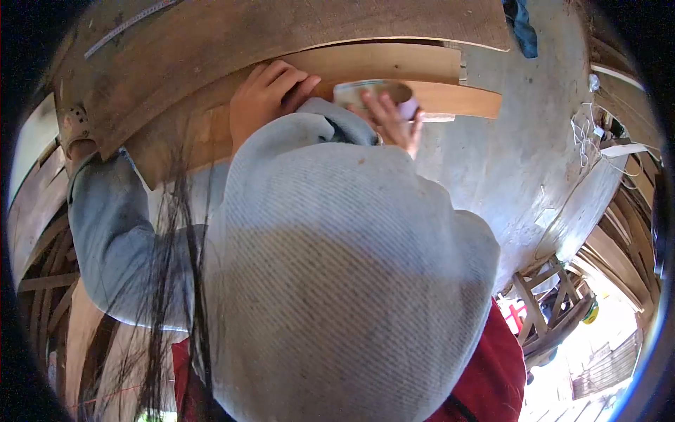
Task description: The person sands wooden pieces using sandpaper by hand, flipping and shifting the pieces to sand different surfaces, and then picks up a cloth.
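My left hand (271, 98) presses down on a light wooden board (394, 62), its fingers bent and its fingertips partly hidden. My right hand (395, 123) is slightly blurred. Its fingers are wrapped over a curved pale sheet (346, 93) with a dark brown inner side and a purplish end; the exact kind cannot be made out. The sheet lies over a narrow orange-brown wooden strip (467, 98), which runs along the near side of the light board. My grey sleeve and upper body cover the strip's lower middle.
A large dark brown board (394, 21) lies beyond my hands, with a measuring tape (130, 27) at its far left. White cords (582, 133) hang at right. A wooden stool (552, 309) and stacked timber stand low right. A dark blue cloth (520, 32) lies at the top.
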{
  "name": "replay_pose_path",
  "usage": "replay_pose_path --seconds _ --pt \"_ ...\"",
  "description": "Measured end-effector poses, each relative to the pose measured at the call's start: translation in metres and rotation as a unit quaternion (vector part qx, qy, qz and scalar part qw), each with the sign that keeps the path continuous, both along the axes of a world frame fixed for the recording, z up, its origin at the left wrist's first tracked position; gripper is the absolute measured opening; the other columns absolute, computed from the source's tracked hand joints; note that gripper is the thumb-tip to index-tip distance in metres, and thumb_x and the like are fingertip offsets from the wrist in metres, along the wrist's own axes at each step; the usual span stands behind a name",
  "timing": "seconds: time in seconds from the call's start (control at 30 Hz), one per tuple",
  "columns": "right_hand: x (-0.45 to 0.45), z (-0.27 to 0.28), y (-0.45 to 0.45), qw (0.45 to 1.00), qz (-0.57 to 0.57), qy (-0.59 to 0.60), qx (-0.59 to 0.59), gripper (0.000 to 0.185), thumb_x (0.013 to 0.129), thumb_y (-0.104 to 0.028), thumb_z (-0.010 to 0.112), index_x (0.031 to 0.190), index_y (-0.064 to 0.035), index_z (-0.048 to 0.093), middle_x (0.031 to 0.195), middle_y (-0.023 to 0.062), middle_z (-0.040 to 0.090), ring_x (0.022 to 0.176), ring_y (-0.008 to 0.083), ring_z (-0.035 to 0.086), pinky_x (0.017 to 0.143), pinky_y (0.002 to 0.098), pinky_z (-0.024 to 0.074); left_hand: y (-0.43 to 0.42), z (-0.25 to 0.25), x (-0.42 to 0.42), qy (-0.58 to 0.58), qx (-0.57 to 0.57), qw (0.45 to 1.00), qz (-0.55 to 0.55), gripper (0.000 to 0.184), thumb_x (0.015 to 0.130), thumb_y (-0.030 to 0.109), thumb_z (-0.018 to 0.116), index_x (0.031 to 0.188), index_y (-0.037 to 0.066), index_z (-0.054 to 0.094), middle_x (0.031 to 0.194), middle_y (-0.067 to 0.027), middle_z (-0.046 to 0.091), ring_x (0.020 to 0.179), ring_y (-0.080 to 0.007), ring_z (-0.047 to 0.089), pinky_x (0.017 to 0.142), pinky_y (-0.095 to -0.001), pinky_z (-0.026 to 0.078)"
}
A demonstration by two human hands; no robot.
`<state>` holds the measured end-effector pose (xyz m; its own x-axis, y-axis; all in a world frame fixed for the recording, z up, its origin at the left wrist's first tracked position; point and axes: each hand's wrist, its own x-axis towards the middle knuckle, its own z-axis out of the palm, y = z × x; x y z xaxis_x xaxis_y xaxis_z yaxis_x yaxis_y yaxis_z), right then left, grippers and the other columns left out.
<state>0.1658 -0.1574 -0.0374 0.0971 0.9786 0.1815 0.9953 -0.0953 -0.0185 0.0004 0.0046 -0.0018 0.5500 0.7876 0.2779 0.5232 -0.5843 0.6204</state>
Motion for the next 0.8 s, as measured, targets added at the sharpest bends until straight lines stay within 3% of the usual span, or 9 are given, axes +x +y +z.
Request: replay_pose_path --seconds 0.1,0.17,0.3,0.33,0.4,0.43,0.6,0.67,0.8 --pt "0.065 0.023 0.003 0.968 -0.117 0.183 0.124 0.040 0.100 -0.030 0.030 0.122 -0.0218 0.061 0.131 0.0022 0.055 0.130 0.0201 0.041 0.113 0.0477 0.0026 -0.002 0.009 0.000 0.006 -0.007 1.000 0.013 0.016 0.074 0.026 0.074 0.074 0.012 0.065 0.075 -0.0006 0.059 0.071 -0.0210 0.059 0.059 -0.0336 0.048" --pt "0.102 0.021 -0.002 0.954 -0.208 0.122 0.177 0.045 0.100 -0.032 0.027 0.120 -0.0115 0.063 0.129 0.0063 0.056 0.125 0.0246 0.046 0.111 0.0504 0.0058 -0.006 0.010 0.002 0.005 -0.009 1.000 0.021 0.016 0.074 0.025 0.074 0.074 0.012 0.065 0.075 -0.0005 0.060 0.071 -0.0210 0.059 0.059 -0.0336 0.048" --pt "0.056 0.028 0.004 0.961 -0.110 0.183 0.176 0.044 0.099 -0.035 0.031 0.119 -0.0135 0.064 0.131 0.0052 0.054 0.127 0.0253 0.044 0.111 0.0520 0.0035 -0.006 0.011 0.001 0.000 -0.022 1.000 0.006 0.017 0.074 0.027 0.074 0.075 0.012 0.065 0.075 -0.0003 0.060 0.072 -0.0208 0.059 0.060 -0.0338 0.048" --pt "0.028 0.021 0.002 0.958 -0.103 0.224 0.146 0.037 0.095 -0.037 0.042 0.119 -0.0204 0.064 0.132 0.0011 0.054 0.126 0.0249 0.045 0.112 0.0522 0.0077 -0.006 0.010 0.001 -0.002 -0.017 1.000 0.009 0.018 0.074 0.027 0.074 0.075 0.012 0.065 0.075 -0.0003 0.060 0.072 -0.0208 0.059 0.060 -0.0339 0.048" --pt "0.002 0.011 -0.002 0.986 0.008 -0.159 -0.055 0.035 0.085 -0.040 0.054 0.117 -0.0289 0.064 0.131 -0.0053 0.055 0.128 0.0227 0.043 0.111 0.0524 0.0158 -0.006 0.007 0.000 0.002 -0.014 1.000 0.008 0.018 0.074 0.028 0.073 0.075 0.012 0.066 0.075 -0.0001 0.060 0.073 -0.0206 0.059 0.060 -0.0338 0.048" --pt "-0.006 0.011 -0.005 0.991 0.033 -0.125 -0.042 0.035 0.083 -0.040 0.056 0.116 -0.0305 0.064 0.130 -0.0068 0.055 0.129 0.0223 0.043 0.111 0.0520 0.0177 -0.006 0.005 -0.001 0.005 -0.017 1.000 0.005 0.018 0.075 0.029 0.073 0.075 0.012 0.066 0.076 0.0002 0.060 0.073 -0.0204 0.059 0.060 -0.0336 0.048" --pt "0.064 0.027 -0.003 0.980 -0.082 0.135 0.123 0.049 0.101 -0.032 0.021 0.111 -0.0234 0.068 0.126 0.0007 0.059 0.122 0.0228 0.050 0.112 0.0458 0.0074 -0.008 0.008 0.001 0.018 -0.022 0.999 0.028 0.019 0.075 0.030 0.073 0.075 0.013 0.066 0.076 0.0018 0.060 0.075 -0.0188 0.060 0.061 -0.0325 0.049" --pt "0.088 0.025 -0.009 0.957 -0.189 0.130 0.175 0.051 0.101 -0.036 0.021 0.111 -0.0174 0.068 0.125 0.0030 0.059 0.122 0.0261 0.050 0.110 0.0509 0.0088 -0.008 0.010 0.001 0.027 -0.028 0.999 0.026 0.019 0.075 0.031 0.073 0.075 0.013 0.066 0.076 0.0024 0.060 0.075 -0.0180 0.060 0.062 -0.0323 0.049" --pt "0.038 -0.008 -0.005 0.959 -0.150 0.140 0.195 0.045 0.100 -0.034 0.028 0.109 -0.0156 0.068 0.120 0.0014 0.062 0.120 0.0242 0.052 0.110 0.0554 0.0126 -0.008 0.001 0.000 0.014 -0.019 0.999 0.024 0.020 0.075 0.032 0.072 0.073 0.013 0.066 0.076 0.0024 0.060 0.074 -0.0177 0.060 0.060 -0.0324 0.049"
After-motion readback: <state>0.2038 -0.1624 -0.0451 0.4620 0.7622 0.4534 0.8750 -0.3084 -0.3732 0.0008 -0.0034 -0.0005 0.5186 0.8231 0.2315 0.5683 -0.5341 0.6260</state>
